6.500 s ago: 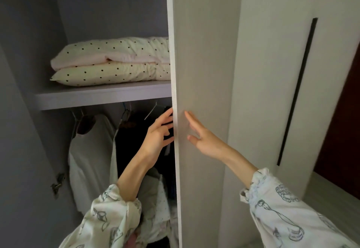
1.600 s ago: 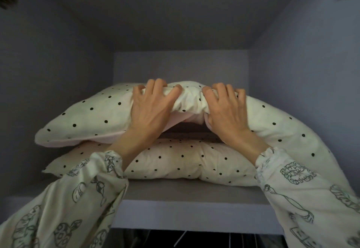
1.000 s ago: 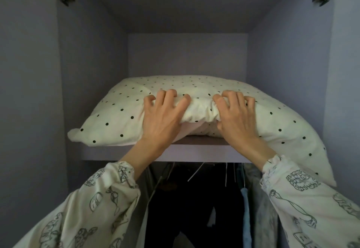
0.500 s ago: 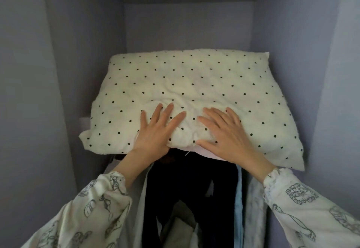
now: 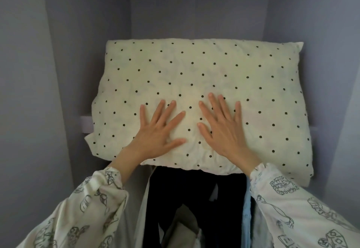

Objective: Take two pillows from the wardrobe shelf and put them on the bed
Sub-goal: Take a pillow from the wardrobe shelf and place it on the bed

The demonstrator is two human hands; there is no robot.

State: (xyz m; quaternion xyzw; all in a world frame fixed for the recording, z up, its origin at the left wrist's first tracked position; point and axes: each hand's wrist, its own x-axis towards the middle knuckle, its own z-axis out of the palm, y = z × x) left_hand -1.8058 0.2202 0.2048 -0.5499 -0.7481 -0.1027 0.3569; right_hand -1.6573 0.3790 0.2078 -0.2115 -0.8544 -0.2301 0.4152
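Note:
A cream pillow with black dots (image 5: 194, 76) lies flat on the wardrobe shelf (image 5: 86, 124), its near edge hanging out past the shelf's front. My left hand (image 5: 157, 130) and my right hand (image 5: 224, 128) rest palm-down side by side on the pillow's near part, fingers spread, thumbs on top, gripping nothing. Whatever lies under this pillow is hidden, so I see no second pillow.
Grey wardrobe walls close in on the left (image 5: 58, 72) and right (image 5: 321, 62). Below the shelf hang dark clothes (image 5: 194, 199), a white garment (image 5: 142, 208) and a light blue one (image 5: 246, 218).
Both hands let go of the bunched front edge and now lie flat, farther onto the top. The pillow has slid toward me and overhangs the shelf; I now see it from above.

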